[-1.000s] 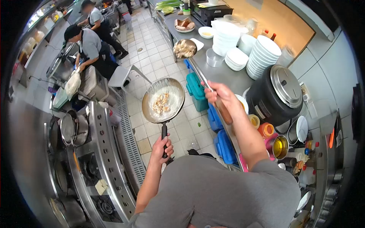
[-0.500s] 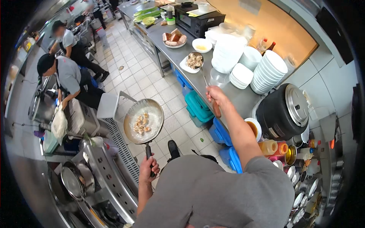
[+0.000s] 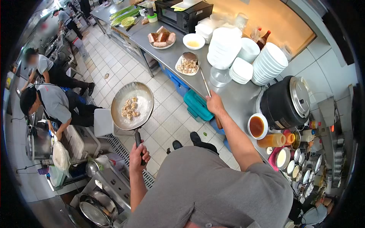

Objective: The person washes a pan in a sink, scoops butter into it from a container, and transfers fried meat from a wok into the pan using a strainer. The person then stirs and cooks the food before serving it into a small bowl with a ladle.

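My left hand (image 3: pixel 139 154) is wrapped round the black handle of a frying pan (image 3: pixel 146 99), held out over the floor. Clumps of browned food pieces (image 3: pixel 130 108) lie in the pan, with a pale film around them. In my right hand (image 3: pixel 215 103) is a ladle (image 3: pixel 190 56) with a wooden handle end. Its bowl is tipped over a small white dish (image 3: pixel 177 69) on the steel counter. Similar food (image 3: pixel 187 67) sits in that dish; whether the ladle touches it I cannot tell.
Stacked white bowls (image 3: pixel 270 64), a clear plastic tub (image 3: pixel 219 77) and a bowl of brown sauce (image 3: pixel 256 126) stand on the counter (image 3: pixel 237 100). Beyond the dish is a plate of meat chunks (image 3: pixel 162 37). A co-worker (image 3: pixel 57 100) bends at the left, near a grey stool (image 3: pixel 102 121).
The ladle, heaped with food before, has tipped over and food now lies in the dish. My view has shifted. The pan stays in my left hand.
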Demonstrator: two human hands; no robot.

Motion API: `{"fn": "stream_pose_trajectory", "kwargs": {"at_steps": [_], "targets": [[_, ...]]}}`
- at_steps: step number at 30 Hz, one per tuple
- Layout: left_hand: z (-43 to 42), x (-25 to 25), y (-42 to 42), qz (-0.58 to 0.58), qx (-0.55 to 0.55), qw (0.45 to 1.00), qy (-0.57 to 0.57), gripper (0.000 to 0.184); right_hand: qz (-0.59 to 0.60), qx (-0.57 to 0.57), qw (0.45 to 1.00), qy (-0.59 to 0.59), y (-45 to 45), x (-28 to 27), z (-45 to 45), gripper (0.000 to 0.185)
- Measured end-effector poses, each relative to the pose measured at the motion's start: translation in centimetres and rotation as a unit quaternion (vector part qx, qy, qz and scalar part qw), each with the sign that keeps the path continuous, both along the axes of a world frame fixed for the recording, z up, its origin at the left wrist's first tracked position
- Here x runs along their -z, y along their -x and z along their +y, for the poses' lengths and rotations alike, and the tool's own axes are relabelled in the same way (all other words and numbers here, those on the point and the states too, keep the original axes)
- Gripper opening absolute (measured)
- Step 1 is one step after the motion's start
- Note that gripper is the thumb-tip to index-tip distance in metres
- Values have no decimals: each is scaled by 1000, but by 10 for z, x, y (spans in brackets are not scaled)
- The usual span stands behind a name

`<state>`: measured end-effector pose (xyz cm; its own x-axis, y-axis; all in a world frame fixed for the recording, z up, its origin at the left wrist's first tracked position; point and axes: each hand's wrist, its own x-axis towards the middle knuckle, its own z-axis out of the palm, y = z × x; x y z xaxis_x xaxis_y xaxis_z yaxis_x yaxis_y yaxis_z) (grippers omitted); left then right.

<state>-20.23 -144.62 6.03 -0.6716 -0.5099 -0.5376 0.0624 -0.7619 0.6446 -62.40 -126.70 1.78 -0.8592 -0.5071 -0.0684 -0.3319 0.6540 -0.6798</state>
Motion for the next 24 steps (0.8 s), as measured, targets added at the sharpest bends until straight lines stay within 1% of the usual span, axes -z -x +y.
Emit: {"fn": "stream_pose_trajectory", "kwargs": {"at_steps": [1,3,5,7,9,10,11,12,13,14,15,17,19,20,21,22,23,24], "targets": [[-4,-1,6,4,12,1000,-8,23,0,0,1000,-1,-3,0,0,37],[-12,-2,13,9,24,1000,-15,24,34,17,999,15,-5,-6,-3,43],[-16,2,20,16,54,998,-20,25,22,24,999,-5,-5,-20,-7,41],[-21,6,29,19,55,998,-24,25,6,29,999,-28,-8,-32,-7,39],[-25,9,38,4,74,997,-9,25,74,3,996,49,-14,-35,-3,42],[-27,11,43,-7,73,997,-16,26,103,-13,992,77,-21,-42,-3,40],[-29,12,49,-12,53,998,-19,26,96,-33,992,76,-29,-50,-5,40],[-31,13,55,-10,63,998,-22,25,8,-37,995,88,-42,-73,-8,40],[-32,13,62,-7,77,997,-23,25,-79,-36,991,98,-50,-83,-9,39],[-35,14,70,-11,65,998,-23,25,-89,-35,993,73,-54,-78,-12,41],[-37,15,76,-4,70,997,-17,25,-90,-41,992,73,-61,-70,-16,41],[-39,12,91,3,78,997,-12,24,-30,-50,982,178,-75,-54,-25,44],[-42,0,104,-6,83,996,14,23,-36,-57,984,163,-85,-65,-39,45],[-44,-6,109,-6,83,996,14,23,-12,-82,976,199,-88,-68,-46,45],[-46,-12,113,5,88,995,43,24,12,-106,966,235,-90,-71,-52,46],[-46,-19,116,17,94,993,72,24,-8,-118,970,213,-89,-76,-58,47],[-44,-26,118,17,94,993,73,24,-7,-118,970,213,-87,-72,-64,47],[-42,-33,120,26,103,987,118,25,62,-133,960,237,-84,-66,-73,48]]}}
